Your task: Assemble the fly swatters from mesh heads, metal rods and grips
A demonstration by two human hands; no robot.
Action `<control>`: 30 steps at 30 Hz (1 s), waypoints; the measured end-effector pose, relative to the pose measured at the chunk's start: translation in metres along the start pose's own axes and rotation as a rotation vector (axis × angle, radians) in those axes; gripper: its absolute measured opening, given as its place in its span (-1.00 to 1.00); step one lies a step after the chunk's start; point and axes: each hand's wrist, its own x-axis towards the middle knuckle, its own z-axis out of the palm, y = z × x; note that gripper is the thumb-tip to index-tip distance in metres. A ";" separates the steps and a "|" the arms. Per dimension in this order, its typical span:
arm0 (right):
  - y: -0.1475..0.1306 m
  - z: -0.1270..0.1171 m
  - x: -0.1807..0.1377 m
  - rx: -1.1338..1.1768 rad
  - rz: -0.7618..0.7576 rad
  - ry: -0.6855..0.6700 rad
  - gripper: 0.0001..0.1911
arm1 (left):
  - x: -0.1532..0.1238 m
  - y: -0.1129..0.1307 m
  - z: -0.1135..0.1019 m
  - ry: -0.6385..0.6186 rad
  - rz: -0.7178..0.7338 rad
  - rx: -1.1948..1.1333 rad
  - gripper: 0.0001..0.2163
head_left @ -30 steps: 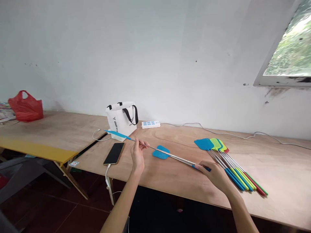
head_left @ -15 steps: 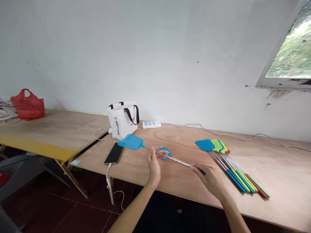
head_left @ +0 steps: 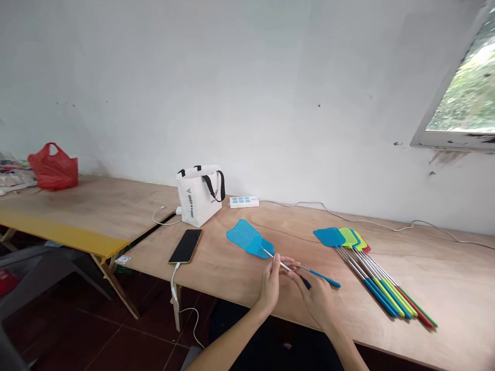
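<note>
A blue fly swatter [head_left: 243, 236] with a thin metal shaft slants across the front of the table, its head toward the upper left. My left hand [head_left: 271, 283] closes round the shaft below the head. At the handle end, my right hand [head_left: 317, 299] is closed, and the dark blue grip is mostly hidden by it. Another blue fly swatter [head_left: 326, 279] lies on the table behind my hands; its head is partly covered by the held one. To the right, a fanned stack of fly swatters [head_left: 329, 237] has blue, yellow-green, red and green handles.
A black phone [head_left: 186, 246] on a charging cable lies at the left table edge. Behind it stands a white tote bag [head_left: 199, 202], with a power strip [head_left: 243, 201] by the wall. A red plastic bag [head_left: 54, 167] sits on the adjoining table [head_left: 112, 198].
The held swatter's metal shaft has become much shorter, and my hands have come together. Its head has moved right, off the phone's corner. The other blue swatter's handle now shows.
</note>
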 end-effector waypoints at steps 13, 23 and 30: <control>0.006 -0.016 0.004 -0.114 0.093 -0.187 -0.46 | 0.016 0.003 -0.014 0.087 -0.007 -0.041 -0.48; 0.001 -0.023 0.008 -0.030 0.021 -0.284 -0.50 | 0.013 -0.001 -0.012 0.034 -0.044 -0.062 -0.45; -0.007 -0.023 0.008 0.022 0.033 -0.278 -0.48 | 0.009 0.003 -0.011 -0.034 -0.032 0.006 -0.46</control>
